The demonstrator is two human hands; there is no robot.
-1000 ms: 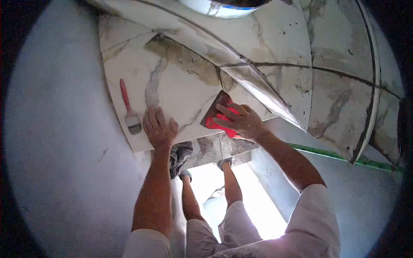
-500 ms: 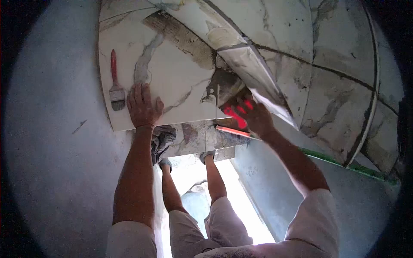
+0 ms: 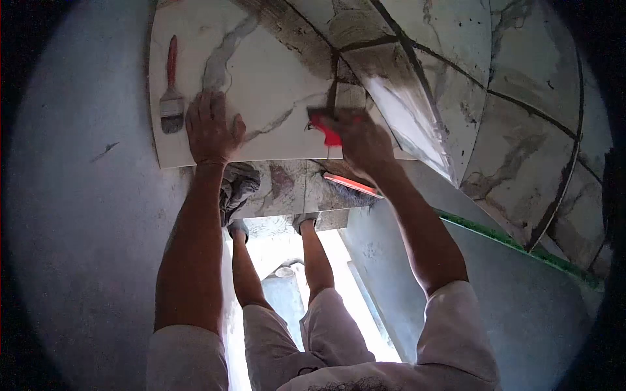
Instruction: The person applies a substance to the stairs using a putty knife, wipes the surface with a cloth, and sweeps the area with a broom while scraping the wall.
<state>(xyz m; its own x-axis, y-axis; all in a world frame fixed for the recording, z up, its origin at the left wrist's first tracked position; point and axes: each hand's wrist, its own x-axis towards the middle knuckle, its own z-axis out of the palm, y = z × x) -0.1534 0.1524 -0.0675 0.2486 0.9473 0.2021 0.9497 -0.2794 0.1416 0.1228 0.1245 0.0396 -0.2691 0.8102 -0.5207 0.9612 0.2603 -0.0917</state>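
My left hand (image 3: 212,127) lies flat on a large white, grey-veined tile (image 3: 267,72), fingers stretched out and holding nothing. Just left of it rests a paintbrush (image 3: 172,107) with a red handle and dark bristles. Closed around a red-handled spreader (image 3: 328,130), my right hand (image 3: 365,140) is over the tile's right part by a dark joint (image 3: 334,85). The spreader's dark edge shows to the left of my fingers; much of the tool is hidden under my hand. Dark, wet-looking grout (image 3: 293,45) is smeared along the tile's upper right side.
Below the tile edge, a step (image 3: 280,189) carries a crumpled dark cloth (image 3: 241,189) and an orange-backed brush (image 3: 352,184). My feet stand by the step. More veined tiles (image 3: 528,78) with dark joints rise at right, above a green strip (image 3: 502,241). A grey wall (image 3: 85,195) is at left.
My right hand has moved left and up with the spreader. Grout now covers more of the narrow tiles beside the joint. The view has shifted slightly; my left hand stays flat on the tile.
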